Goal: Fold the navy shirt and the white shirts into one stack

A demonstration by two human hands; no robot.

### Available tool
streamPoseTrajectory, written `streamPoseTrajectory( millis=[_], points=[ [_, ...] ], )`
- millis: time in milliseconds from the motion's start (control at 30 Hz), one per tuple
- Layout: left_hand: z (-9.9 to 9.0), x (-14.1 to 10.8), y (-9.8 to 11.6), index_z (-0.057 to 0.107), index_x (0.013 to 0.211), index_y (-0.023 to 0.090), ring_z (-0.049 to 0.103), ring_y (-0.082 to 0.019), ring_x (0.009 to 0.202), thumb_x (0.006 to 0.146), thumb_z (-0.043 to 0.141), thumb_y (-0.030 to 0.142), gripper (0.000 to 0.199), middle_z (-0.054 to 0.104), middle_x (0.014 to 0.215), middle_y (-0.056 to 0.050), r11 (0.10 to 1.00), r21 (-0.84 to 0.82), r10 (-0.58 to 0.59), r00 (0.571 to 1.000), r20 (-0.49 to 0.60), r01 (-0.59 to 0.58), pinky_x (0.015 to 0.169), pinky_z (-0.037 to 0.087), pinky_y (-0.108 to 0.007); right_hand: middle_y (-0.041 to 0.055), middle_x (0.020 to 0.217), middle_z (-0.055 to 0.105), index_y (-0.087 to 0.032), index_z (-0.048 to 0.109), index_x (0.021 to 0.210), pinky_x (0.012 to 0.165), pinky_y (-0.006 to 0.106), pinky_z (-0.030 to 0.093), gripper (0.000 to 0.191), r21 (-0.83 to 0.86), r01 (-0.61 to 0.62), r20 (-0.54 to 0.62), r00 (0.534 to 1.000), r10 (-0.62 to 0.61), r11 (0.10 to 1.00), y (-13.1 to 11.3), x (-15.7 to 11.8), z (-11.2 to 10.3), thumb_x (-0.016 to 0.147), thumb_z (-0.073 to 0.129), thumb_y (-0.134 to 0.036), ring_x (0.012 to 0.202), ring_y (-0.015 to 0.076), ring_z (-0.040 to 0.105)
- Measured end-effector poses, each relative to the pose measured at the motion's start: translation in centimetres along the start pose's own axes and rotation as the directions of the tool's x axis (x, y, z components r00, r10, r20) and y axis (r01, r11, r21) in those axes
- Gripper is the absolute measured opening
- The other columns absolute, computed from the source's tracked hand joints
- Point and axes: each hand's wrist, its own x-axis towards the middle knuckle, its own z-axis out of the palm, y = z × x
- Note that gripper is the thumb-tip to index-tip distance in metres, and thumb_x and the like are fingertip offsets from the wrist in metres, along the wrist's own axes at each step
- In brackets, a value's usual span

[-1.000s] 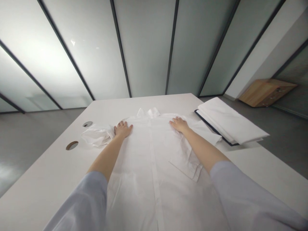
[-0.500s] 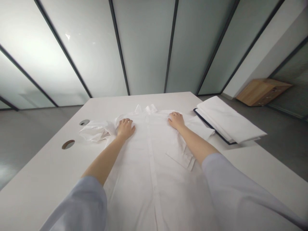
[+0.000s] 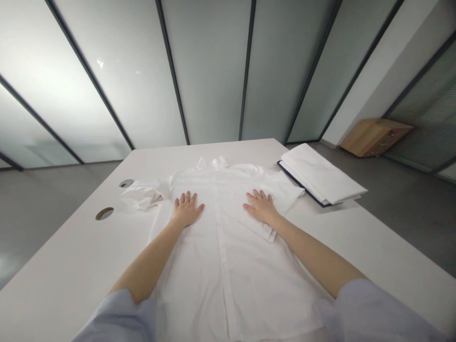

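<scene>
A white button-front shirt (image 3: 199, 266) lies spread on the white table, its collar (image 3: 218, 164) at the far end and its button strip running toward me. My left hand (image 3: 186, 209) rests flat on the left chest, fingers spread. On the other side, my right hand (image 3: 261, 206) lies palm down with fingers apart, beside the folded cuff (image 3: 261, 229) that rests on the shirt front. The left sleeve (image 3: 142, 194) is bunched up on the table. Neither hand grips the cloth.
Folded white cloth (image 3: 320, 173) lies on a dark flat board (image 3: 302, 183) at the table's right edge. Two round holes (image 3: 104, 213) pierce the white table (image 3: 71, 266) on the left. Frosted glass panels (image 3: 210, 71) stand behind; a wooden cabinet (image 3: 374, 137) is back right.
Both hands have slid toward me, from the shoulders down to the chest, and their fingers have spread wider. The view has shifted slightly; more of the shirt's lower hem shows.
</scene>
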Motion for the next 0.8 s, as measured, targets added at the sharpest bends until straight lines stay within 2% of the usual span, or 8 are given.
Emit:
streamPoseTrajectory(
  millis=[200, 400, 500, 567, 667, 733, 800],
  points=[
    [-0.2, 1.4, 0.1, 0.035, 0.149, 0.018, 0.021, -0.036, 0.146, 0.093, 0.033, 0.056, 0.068, 0.025, 0.158, -0.017, 1.0, -0.018, -0.015, 1.0, -0.023, 0.015, 0.113, 0.022, -0.056, 0.0124, 0.158, 0.027, -0.028, 0.037, 0.148, 0.111, 0.06, 0.019, 0.062, 0.019, 0.028, -0.006, 1.0, -0.027, 0.999, 0.3, 2.8, -0.7, 0.095, 0.034, -0.059, 0.144, 0.037, 0.022],
    [-0.5, 5.0, -0.1, 0.034, 0.149, 0.018, 0.021, -0.035, 0.146, 0.093, 0.033, 0.056, 0.068, 0.025, 0.159, -0.017, 1.0, -0.022, -0.018, 1.0, -0.005, 0.018, 0.113, 0.022, -0.054, 0.0132, 0.156, 0.031, -0.026, 0.042, 0.145, 0.111, 0.058, 0.021, 0.058, 0.023, 0.036, -0.023, 0.999, -0.035, 0.999, 0.5, 5.8, -1.4, 0.095, 0.037, -0.056, 0.142, 0.0363, 0.026],
    [-0.9, 6.4, -0.1, 0.041, 0.145, 0.019, 0.026, -0.034, 0.144, 0.092, 0.037, 0.055, 0.064, 0.03, 0.157, -0.016, 0.999, -0.035, 0.0, 0.999, -0.051, -0.002, 0.113, 0.024, -0.051, 0.0148, 0.152, 0.038, -0.021, 0.048, 0.139, 0.109, 0.053, 0.025, 0.053, 0.027, 0.043, -0.071, 0.997, -0.041, 0.999, 0.5, 6.9, -1.7, 0.094, 0.042, -0.05, 0.139, 0.0342, 0.032],
    [-1.1, 6.8, 0.1, 0.05, 0.136, 0.017, 0.037, -0.032, 0.138, 0.09, 0.042, 0.053, 0.059, 0.042, 0.149, -0.016, 0.999, -0.05, 0.0, 0.991, -0.134, -0.006, 0.11, 0.031, -0.046, 0.016, 0.144, 0.047, -0.017, 0.055, 0.13, 0.106, 0.046, 0.031, 0.047, 0.027, 0.052, -0.134, 0.99, -0.048, 0.998, 0.5, 7.3, -1.8, 0.093, 0.045, -0.045, 0.133, 0.0309, 0.04],
    [-1.4, 6.6, 0.5, 0.061, 0.117, 0.016, 0.052, -0.029, 0.121, 0.09, 0.045, 0.044, 0.042, 0.061, 0.125, -0.015, 0.999, -0.043, -0.011, 0.974, -0.226, 0.001, 0.1, 0.041, -0.039, 0.0164, 0.122, 0.062, -0.015, 0.065, 0.11, 0.097, 0.037, 0.038, 0.035, 0.008, 0.04, -0.228, 0.973, -0.037, 0.999, 0.5, 7.6, -2.0, 0.091, 0.047, -0.038, 0.116, 0.0279, 0.053],
    [-1.6, 6.0, 0.9, 0.063, 0.109, 0.016, 0.058, -0.027, 0.111, 0.091, 0.042, 0.038, 0.035, 0.065, 0.112, -0.014, 1.0, -0.027, -0.011, 0.978, -0.209, 0.006, 0.094, 0.044, -0.037, 0.0152, 0.107, 0.067, -0.015, 0.069, 0.098, 0.091, 0.036, 0.039, 0.031, -0.006, 0.024, -0.229, 0.973, -0.024, 1.0, 0.5, 7.6, -2.1, 0.092, 0.044, -0.034, 0.105, 0.0271, 0.058],
    [-2.0, 5.2, 1.1, 0.063, 0.108, 0.017, 0.059, -0.026, 0.107, 0.091, 0.04, 0.035, 0.034, 0.065, 0.111, -0.013, 1.0, -0.026, -0.013, 0.986, -0.167, 0.009, 0.091, 0.045, -0.035, 0.014, 0.099, 0.069, -0.016, 0.07, 0.089, 0.086, 0.034, 0.04, 0.033, -0.01, 0.024, -0.19, 0.981, -0.026, 1.0, 0.6, 7.4, -2.3, 0.093, 0.041, -0.031, 0.099, 0.0262, 0.06]
  ],
)
